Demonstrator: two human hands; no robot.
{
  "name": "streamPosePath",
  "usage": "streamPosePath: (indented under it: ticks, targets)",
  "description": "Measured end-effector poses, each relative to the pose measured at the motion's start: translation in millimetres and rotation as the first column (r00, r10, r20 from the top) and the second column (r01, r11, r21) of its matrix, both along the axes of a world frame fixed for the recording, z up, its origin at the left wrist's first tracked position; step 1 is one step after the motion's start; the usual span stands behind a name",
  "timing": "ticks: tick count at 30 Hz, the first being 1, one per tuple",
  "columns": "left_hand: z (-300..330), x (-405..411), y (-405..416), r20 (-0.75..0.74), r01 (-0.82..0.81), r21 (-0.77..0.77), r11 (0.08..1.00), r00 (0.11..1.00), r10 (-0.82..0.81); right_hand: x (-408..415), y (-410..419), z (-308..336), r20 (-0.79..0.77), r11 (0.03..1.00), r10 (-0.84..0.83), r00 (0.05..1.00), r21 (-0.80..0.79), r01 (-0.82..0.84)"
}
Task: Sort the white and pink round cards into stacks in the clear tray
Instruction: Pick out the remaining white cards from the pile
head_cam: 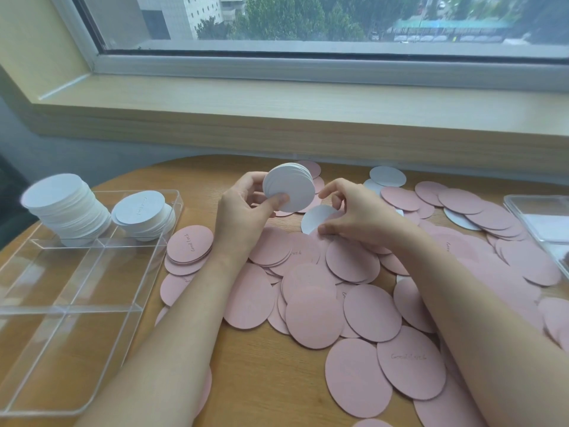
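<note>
While our left hand (246, 208) holds the white bundle (289, 186) upright above the pink pile (314, 303), our right hand (354, 211) pinches a loose white card (315, 217) just below-right of it. Clear tray (92, 272) lies well left; left hand nearer.

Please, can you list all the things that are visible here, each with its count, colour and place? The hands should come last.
clear tray: one, transparent, left on the table, with dividers.
white stacks: two, in the tray's far compartments, the left one taller.
pink cards: many, loose and overlapping, across the table's middle and right.
loose white cards: a few, among the pink ones at the far right.
clear box: one, transparent, right edge.
table: one, wooden, round-edged.
window: one, behind the table, with a pale sill.
left hand: holds a small white stack upright.
right hand: pinches one white card off the pile.
</note>
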State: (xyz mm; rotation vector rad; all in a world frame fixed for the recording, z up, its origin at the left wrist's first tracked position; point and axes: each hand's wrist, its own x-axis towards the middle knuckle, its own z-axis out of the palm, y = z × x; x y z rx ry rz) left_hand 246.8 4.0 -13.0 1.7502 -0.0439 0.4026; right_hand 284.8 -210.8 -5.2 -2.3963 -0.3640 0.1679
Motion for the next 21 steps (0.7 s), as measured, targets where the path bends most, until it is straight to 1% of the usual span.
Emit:
streamPosePath:
  ticks: [3,6,10,14,18,21]
  targets:
    - [0,0,0,0.005,0.009,-0.005,1.000,1.000,-0.009,1,-3,3,-0.006,0.999,0.005,1.000,0.052,-0.004]
    - [0,0,0,0.012,0.022,-0.013,1.000,1.000,-0.021,1,-6,8,-0.009,0.983,-0.020,1.000,0.184,0.021]
    - [2,-1,-1,0.019,0.046,-0.038,0.998,0.999,-0.046,0,-10,12,-0.023,0.901,-0.095,0.995,0.423,0.096]
    - [3,-2,-2,0.012,0.082,-0.035,0.996,0.997,-0.081,-3,-10,16,0.012,0.829,-0.164,0.986,0.544,0.131]
    - [1,-2,-3,-0.009,0.087,-0.004,0.996,0.996,-0.087,-5,-6,16,0.032,0.770,-0.040,0.999,0.638,0.011]
    - [-1,-1,-1,-0.035,0.068,-0.033,0.997,0.997,-0.069,-6,-2,17,0.040,0.715,0.034,0.999,0.697,-0.052]
